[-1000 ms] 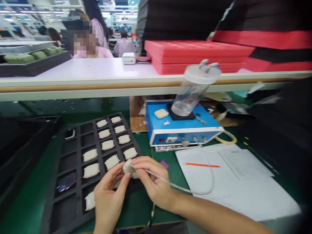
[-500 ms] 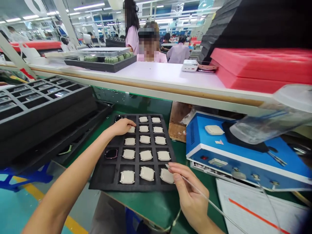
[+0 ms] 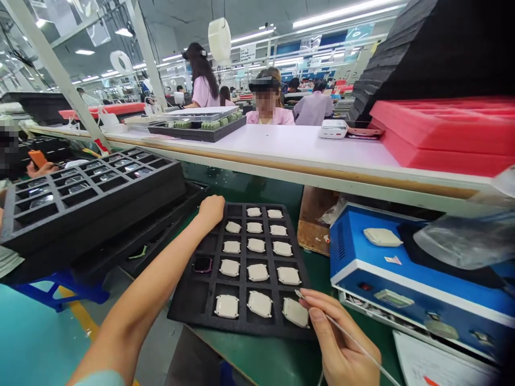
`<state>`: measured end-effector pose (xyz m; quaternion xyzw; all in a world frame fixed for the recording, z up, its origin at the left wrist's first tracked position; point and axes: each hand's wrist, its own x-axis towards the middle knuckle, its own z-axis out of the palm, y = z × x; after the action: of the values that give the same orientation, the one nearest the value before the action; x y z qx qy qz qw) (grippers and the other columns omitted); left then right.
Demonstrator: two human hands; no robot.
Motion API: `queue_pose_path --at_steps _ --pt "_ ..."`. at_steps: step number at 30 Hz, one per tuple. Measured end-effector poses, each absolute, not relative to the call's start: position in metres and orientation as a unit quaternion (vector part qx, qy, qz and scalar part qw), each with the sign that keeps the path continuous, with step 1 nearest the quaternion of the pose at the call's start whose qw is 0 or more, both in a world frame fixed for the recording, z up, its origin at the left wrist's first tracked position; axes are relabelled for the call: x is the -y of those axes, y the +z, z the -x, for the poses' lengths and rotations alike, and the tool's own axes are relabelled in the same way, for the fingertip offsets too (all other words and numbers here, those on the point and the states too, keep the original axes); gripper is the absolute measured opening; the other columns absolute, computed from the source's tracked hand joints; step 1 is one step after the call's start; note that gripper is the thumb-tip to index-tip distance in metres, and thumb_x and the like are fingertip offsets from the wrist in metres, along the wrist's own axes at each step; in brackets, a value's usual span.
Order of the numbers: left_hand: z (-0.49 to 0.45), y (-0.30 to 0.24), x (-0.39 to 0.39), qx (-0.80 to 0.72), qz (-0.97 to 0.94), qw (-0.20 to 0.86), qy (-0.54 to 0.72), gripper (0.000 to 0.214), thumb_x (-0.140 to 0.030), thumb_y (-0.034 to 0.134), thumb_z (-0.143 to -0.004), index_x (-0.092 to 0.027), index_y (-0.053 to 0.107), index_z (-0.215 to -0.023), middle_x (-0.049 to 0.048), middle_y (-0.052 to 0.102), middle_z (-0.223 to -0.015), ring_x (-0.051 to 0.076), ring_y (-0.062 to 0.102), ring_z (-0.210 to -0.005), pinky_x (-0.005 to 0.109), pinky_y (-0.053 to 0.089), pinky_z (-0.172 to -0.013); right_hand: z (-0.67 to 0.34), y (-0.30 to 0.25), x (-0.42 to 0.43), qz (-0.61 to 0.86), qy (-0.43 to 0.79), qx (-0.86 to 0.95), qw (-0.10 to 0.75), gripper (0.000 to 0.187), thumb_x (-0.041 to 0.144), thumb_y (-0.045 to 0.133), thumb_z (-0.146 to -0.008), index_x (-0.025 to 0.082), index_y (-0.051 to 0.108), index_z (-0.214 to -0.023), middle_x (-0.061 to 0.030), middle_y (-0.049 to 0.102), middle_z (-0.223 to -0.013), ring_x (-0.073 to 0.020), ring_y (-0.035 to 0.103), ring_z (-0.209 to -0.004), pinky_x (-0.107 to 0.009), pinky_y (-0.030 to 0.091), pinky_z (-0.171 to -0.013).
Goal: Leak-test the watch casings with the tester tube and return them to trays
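Observation:
A black foam tray [image 3: 189, 316] lies before me, its pockets holding white, rounded-square pieces [image 3: 227, 306] and one dark-screened smartwatch [image 3: 202, 265] in the left column. My left hand [image 3: 212, 211] is at the tray's far left corner, over the end pocket there. Its fingers are curled in and mostly hidden, so what they grip is out of sight. Near the tray's front right corner, my right hand [image 3: 341, 338] pinches a thin white cable [image 3: 354, 343]. The cable's small tip sticks out just above the nearest right-hand white piece [image 3: 295, 312].
On the left stand stacked black foam trays [image 3: 120, 209]. To the right is a blue box [image 3: 362, 262] with a white piece and a plastic bag on top. A white shelf [image 3: 277, 147] crosses ahead, carrying red foam [image 3: 442, 134]. Co-workers sit and stand beyond.
My left hand has moved from the second column to the far left corner, where a dark watch showed before. My right hand keeps the cable. The view has tilted up and turned left.

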<state>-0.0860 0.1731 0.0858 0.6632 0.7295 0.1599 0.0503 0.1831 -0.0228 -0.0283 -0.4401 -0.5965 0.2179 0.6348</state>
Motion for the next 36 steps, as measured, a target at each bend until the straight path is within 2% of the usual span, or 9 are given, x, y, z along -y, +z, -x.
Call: queue_pose_path --at_steps 3,5,7,10,12,16,20,29,36 --pt "0.062 0.078 -0.116 -0.678 -0.696 0.082 0.221 0.031 -0.019 0.059 -0.101 -0.015 0.068 -0.131 0.0147 0.073 -0.132 0.025 0.070 -0.123 0.037 0.054 -0.107 -0.181 -0.023 0.024 0.440 0.227 0.574 0.653 0.016 0.026 0.066 -0.099 0.024 0.081 -0.098 -0.0091 0.081 -0.102 -0.0227 0.080 -0.090 -0.031 0.068 -0.074" --pt "0.037 0.061 -0.071 -0.636 -0.710 0.130 0.274 0.037 -0.019 0.054 -0.101 -0.018 0.067 -0.135 0.0103 0.074 -0.133 0.022 0.072 -0.120 0.032 0.057 -0.103 -0.181 -0.020 0.023 0.436 0.237 0.561 0.662 0.016 0.024 0.064 -0.100 0.025 0.080 -0.100 -0.0077 0.081 -0.104 -0.0205 0.079 -0.091 -0.031 0.067 -0.079" --pt "0.011 0.041 -0.031 -0.575 -0.630 0.281 0.440 0.033 -0.026 0.063 -0.094 -0.018 0.074 -0.124 0.0104 0.079 -0.122 0.024 0.076 -0.112 0.033 0.061 -0.097 -0.181 -0.017 0.021 0.434 0.242 0.547 0.674 0.017 0.022 0.063 -0.101 0.025 0.079 -0.103 -0.0066 0.080 -0.104 -0.0195 0.078 -0.095 -0.031 0.066 -0.083" --pt "-0.021 0.018 0.003 -0.520 -0.508 0.485 0.487 0.036 -0.034 0.077 -0.083 -0.016 0.076 -0.115 0.0123 0.082 -0.111 0.026 0.079 -0.103 0.035 0.064 -0.090 -0.181 -0.015 0.018 0.417 0.250 0.536 0.690 0.018 0.019 0.062 -0.102 0.026 0.078 -0.104 -0.0062 0.080 -0.105 -0.0193 0.077 -0.101 -0.031 0.066 -0.087" --pt "-0.033 0.012 0.007 -0.506 -0.467 0.529 0.495 0.037 -0.032 0.082 -0.077 -0.015 0.076 -0.110 0.0132 0.082 -0.108 0.026 0.079 -0.101 0.035 0.064 -0.089 -0.180 -0.015 0.017 0.406 0.255 0.540 0.692 0.018 0.018 0.061 -0.102 0.025 0.078 -0.104 -0.0064 0.080 -0.105 -0.0191 0.077 -0.102 -0.031 0.066 -0.086" --pt "-0.035 0.009 0.000 -0.494 -0.440 0.538 0.522 0.042 -0.028 0.087 -0.073 -0.015 0.074 -0.110 0.0121 0.081 -0.104 0.023 0.078 -0.095 0.030 0.064 -0.084 -0.180 -0.016 0.019 0.405 0.257 0.558 0.677 0.018 0.018 0.062 -0.101 0.024 0.077 -0.105 -0.0077 0.080 -0.107 -0.0206 0.077 -0.103 -0.034 0.066 -0.088" --pt "-0.031 0.006 0.001 -0.475 -0.420 0.534 0.559 0.044 -0.030 0.086 -0.078 -0.016 0.072 -0.117 0.0096 0.080 -0.108 0.019 0.077 -0.099 0.025 0.062 -0.086 -0.180 -0.017 0.020 0.413 0.256 0.552 0.678 0.017 0.018 0.061 -0.102 0.024 0.077 -0.104 -0.0080 0.080 -0.107 -0.0212 0.077 -0.104 -0.034 0.066 -0.088" --pt "-0.038 0.004 0.005 -0.471 -0.390 0.543 0.575 0.034 -0.030 0.091 -0.075 -0.017 0.066 -0.092 0.0049 0.081 -0.084 0.014 0.076 -0.071 0.020 0.063 -0.072 -0.182 -0.020 0.020 0.412 0.273 0.547 0.675 0.021 0.014 0.060 -0.102 0.026 0.076 -0.107 -0.0056 0.078 -0.109 -0.0178 0.076 -0.105 -0.028 0.063 -0.085" --pt "-0.038 0.003 0.006 -0.482 -0.394 0.521 0.584 0.034 -0.030 0.091 -0.074 -0.016 0.066 -0.091 0.0066 0.082 -0.086 0.016 0.079 -0.075 0.021 0.065 -0.071 -0.183 -0.020 0.020 0.407 0.277 0.548 0.676 0.023 0.013 0.059 -0.102 0.026 0.076 -0.108 -0.0049 0.079 -0.109 -0.0175 0.075 -0.105 -0.029 0.063 -0.087"
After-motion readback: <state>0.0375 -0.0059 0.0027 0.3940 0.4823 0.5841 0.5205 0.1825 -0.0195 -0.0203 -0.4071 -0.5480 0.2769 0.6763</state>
